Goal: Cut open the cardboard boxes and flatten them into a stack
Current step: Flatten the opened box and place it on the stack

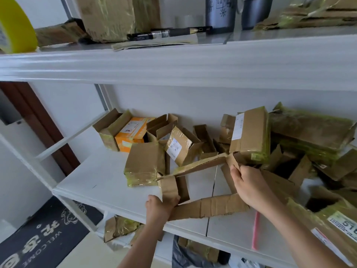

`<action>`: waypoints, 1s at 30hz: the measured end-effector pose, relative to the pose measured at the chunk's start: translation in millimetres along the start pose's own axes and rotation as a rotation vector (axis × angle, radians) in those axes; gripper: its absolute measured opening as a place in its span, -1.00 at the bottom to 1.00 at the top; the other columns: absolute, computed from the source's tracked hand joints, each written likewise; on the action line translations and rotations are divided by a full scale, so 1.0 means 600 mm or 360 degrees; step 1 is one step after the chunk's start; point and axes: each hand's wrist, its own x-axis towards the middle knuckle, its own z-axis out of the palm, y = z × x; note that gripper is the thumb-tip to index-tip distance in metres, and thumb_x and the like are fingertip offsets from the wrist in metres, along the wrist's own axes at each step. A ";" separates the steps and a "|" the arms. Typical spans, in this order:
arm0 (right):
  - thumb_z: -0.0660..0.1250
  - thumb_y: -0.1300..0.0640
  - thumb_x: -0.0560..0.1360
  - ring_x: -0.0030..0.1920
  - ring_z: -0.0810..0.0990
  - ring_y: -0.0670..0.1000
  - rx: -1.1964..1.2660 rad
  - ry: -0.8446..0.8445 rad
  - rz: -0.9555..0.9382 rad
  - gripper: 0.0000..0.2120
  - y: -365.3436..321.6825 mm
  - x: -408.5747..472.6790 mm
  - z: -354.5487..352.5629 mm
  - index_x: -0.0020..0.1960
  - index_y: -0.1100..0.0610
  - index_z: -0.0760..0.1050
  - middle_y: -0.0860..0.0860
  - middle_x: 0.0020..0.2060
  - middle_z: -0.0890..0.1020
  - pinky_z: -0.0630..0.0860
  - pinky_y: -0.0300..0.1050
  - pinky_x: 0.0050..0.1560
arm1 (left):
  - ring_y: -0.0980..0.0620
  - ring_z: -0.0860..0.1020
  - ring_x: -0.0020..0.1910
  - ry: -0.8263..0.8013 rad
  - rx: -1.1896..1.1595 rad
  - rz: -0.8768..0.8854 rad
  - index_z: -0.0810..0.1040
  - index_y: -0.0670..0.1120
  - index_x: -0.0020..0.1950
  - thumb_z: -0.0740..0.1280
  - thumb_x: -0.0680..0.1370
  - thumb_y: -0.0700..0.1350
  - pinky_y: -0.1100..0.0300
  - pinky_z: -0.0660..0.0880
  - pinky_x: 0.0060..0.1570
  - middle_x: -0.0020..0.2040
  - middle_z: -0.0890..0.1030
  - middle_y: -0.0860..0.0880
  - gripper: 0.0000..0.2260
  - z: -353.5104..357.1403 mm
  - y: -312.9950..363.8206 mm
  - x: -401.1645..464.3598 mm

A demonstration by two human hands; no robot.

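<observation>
Head camera looks down at your two hands over a white shelf [100, 182]. Your left hand [158, 208] grips one end of an opened cardboard box [193, 167]. Its fingers are curled around a short flap that stands up near the front edge of the shelf. Your right hand [249, 182] pinches the other end of the same box, with the thumb pressed on a flap and the fingers tucked behind it. The box is spread out long between your hands and is lifted a little above the shelf.

A flat cardboard strip [210, 206] lies on the shelf just under the box, between your two wrists. A pink stick [256, 231] lies near the front edge, beside your right arm.

More boxes sit behind your hands. A brown box with yellow tape [144, 165] is just behind your left hand. An orange box [131, 135] sits farther back on the left, between open brown boxes. A taller box with a white label [249, 134] stands just behind your right hand. A big pile of squashed cardboard [313, 132] fills the right side of the shelf.

On the upper shelf [173, 62] are a yellow tape roll [17, 26], a black pen [170, 32] and two grey cups [237, 13]. A dark welcome mat [38, 235] lies on the floor at the left.
</observation>
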 end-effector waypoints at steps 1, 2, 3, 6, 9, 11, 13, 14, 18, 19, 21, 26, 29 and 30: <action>0.12 0.07 0.67 -0.61 0.38 -0.14 0.0011 -0.0019 0.0000 -0.56 -0.001 -0.002 0.001 -0.38 0.12 0.35 -0.03 -0.54 0.39 0.24 -0.34 -0.58 | -0.13 0.44 0.21 0.0010 0.0014 0.0037 0.29 -0.25 0.33 0.50 0.40 0.22 0.06 0.46 0.08 0.29 0.41 -0.17 -0.23 0.001 0.003 0.002; 0.12 0.07 0.67 -0.61 0.40 -0.15 0.0034 -0.0043 -0.0001 -0.56 -0.001 -0.003 0.002 -0.38 0.12 0.36 -0.02 -0.54 0.39 0.25 -0.35 -0.58 | -0.13 0.44 0.22 0.0030 0.0038 0.0076 0.28 -0.22 0.34 0.50 0.39 0.23 0.07 0.44 0.06 0.29 0.40 -0.15 -0.22 0.001 0.007 0.003; 0.12 0.07 0.67 -0.61 0.42 -0.17 0.0055 -0.0069 -0.0002 -0.56 -0.002 -0.006 0.003 -0.38 0.12 0.37 -0.02 -0.54 0.40 0.24 -0.35 -0.58 | -0.13 0.44 0.25 0.0043 0.0075 0.0109 0.28 -0.20 0.35 0.50 0.38 0.24 0.07 0.42 0.05 0.29 0.42 -0.14 -0.22 0.002 0.010 0.005; 0.14 0.07 0.67 -0.61 0.41 -0.17 0.0095 -0.0121 -0.0017 -0.55 -0.001 -0.014 0.003 -0.38 0.16 0.38 -0.02 -0.56 0.38 0.23 -0.35 -0.58 | -0.12 0.50 0.17 0.0109 0.0143 0.0162 0.35 -0.17 0.29 0.50 0.40 0.18 0.09 0.39 -0.06 0.22 0.50 -0.12 -0.34 -0.002 0.013 0.007; 0.15 0.08 0.66 -0.62 0.41 -0.16 0.0130 -0.0132 -0.0041 -0.55 0.003 -0.020 -0.005 -0.38 0.19 0.38 -0.03 -0.58 0.36 0.24 -0.36 -0.59 | -0.05 0.50 -0.02 0.0095 0.0055 0.0231 0.47 -0.16 0.18 0.45 0.46 0.04 0.11 0.43 -0.10 0.11 0.56 -0.11 -0.58 -0.011 0.004 0.014; 0.15 0.06 0.66 -0.61 0.41 -0.16 0.0113 -0.0122 -0.0036 -0.55 0.009 -0.018 -0.014 -0.38 0.18 0.39 -0.03 -0.58 0.36 0.25 -0.35 -0.59 | -0.05 0.56 0.01 -0.0051 -0.0146 0.0273 0.51 -0.12 0.21 0.40 0.52 -0.03 0.10 0.52 -0.05 0.10 0.59 -0.09 -0.68 -0.019 -0.009 0.021; 0.14 0.02 0.66 -0.60 0.41 -0.14 0.0047 -0.0111 -0.0039 -0.55 0.017 -0.012 -0.023 -0.39 0.14 0.37 -0.05 -0.58 0.37 0.24 -0.32 -0.56 | -0.05 0.62 0.05 -0.0276 -0.0540 0.0210 0.53 -0.13 0.27 0.32 0.59 -0.12 0.08 0.58 0.07 0.10 0.63 -0.10 -0.74 -0.034 -0.024 0.023; 0.14 0.00 0.66 -0.60 0.40 -0.13 0.0000 -0.0120 -0.0036 -0.55 0.022 -0.009 -0.027 -0.39 0.11 0.36 -0.05 -0.57 0.37 0.23 -0.31 -0.53 | -0.05 0.63 0.05 -0.0377 -0.0798 0.0138 0.54 -0.16 0.25 0.26 0.62 -0.18 0.09 0.58 0.09 0.09 0.65 -0.13 -0.78 -0.046 -0.031 0.020; 0.13 -0.09 0.64 -0.55 0.37 -0.12 -0.0105 -0.0316 -0.0009 -0.57 0.029 -0.005 -0.039 -0.32 0.11 0.38 -0.05 -0.53 0.36 0.25 -0.23 -0.45 | -0.22 0.56 0.21 -0.0655 -0.1751 -0.0167 0.49 -0.20 0.30 0.16 0.65 -0.19 -0.07 0.54 0.18 0.20 0.62 -0.25 -0.74 -0.084 -0.082 0.028; 0.13 -0.10 0.64 -0.55 0.35 -0.15 -0.0118 -0.0405 0.0004 -0.59 0.026 -0.006 -0.036 -0.29 0.11 0.39 -0.05 -0.50 0.36 0.25 -0.27 -0.46 | -0.24 0.55 0.23 -0.0690 -0.1822 -0.0208 0.45 -0.20 0.36 0.15 0.65 -0.17 -0.09 0.53 0.19 0.23 0.61 -0.26 -0.70 -0.090 -0.096 0.032; 0.12 -0.07 0.66 -0.53 0.32 -0.19 -0.0229 -0.0595 -0.0003 -0.67 0.026 -0.009 -0.021 -0.22 0.04 0.37 -0.06 -0.43 0.37 0.26 -0.36 -0.49 | -0.25 0.55 0.19 -0.0739 -0.1871 -0.0292 0.41 -0.18 0.42 0.12 0.64 -0.17 -0.12 0.51 0.18 0.24 0.59 -0.27 -0.64 -0.097 -0.118 0.033; 0.18 0.26 0.64 -0.24 0.57 -0.23 -0.0557 -0.0887 -0.0050 -0.52 0.080 -0.024 0.047 0.32 -0.31 0.34 -0.14 0.12 0.60 0.39 -0.30 -0.41 | -0.35 0.51 0.24 -0.0875 -0.2028 -0.0361 0.39 -0.32 0.43 0.12 0.44 -0.11 -0.30 0.23 0.40 0.35 0.47 -0.38 -0.42 -0.123 -0.175 0.038; 0.13 0.54 0.50 0.28 0.51 -0.20 -0.0791 -0.1148 -0.0200 -0.13 0.094 -0.042 0.076 0.45 -0.36 0.17 -0.39 0.49 0.09 0.43 -0.26 -0.31 | -0.36 0.64 -0.05 -0.0915 -0.1823 -0.0394 0.59 -0.37 0.18 0.11 0.57 0.12 -0.22 0.57 -0.03 0.10 0.61 -0.41 -0.42 -0.134 -0.173 0.049; 0.11 0.56 0.48 0.40 0.41 -0.15 -0.0853 -0.1183 -0.0227 -0.11 0.087 -0.046 0.078 0.48 -0.32 0.16 -0.38 0.51 0.03 0.53 -0.22 -0.05 | -0.32 0.65 -0.14 -0.0881 -0.1611 -0.0398 0.60 -0.37 0.14 0.09 0.61 0.22 -0.15 0.61 -0.16 0.00 0.64 -0.37 -0.35 -0.132 -0.169 0.053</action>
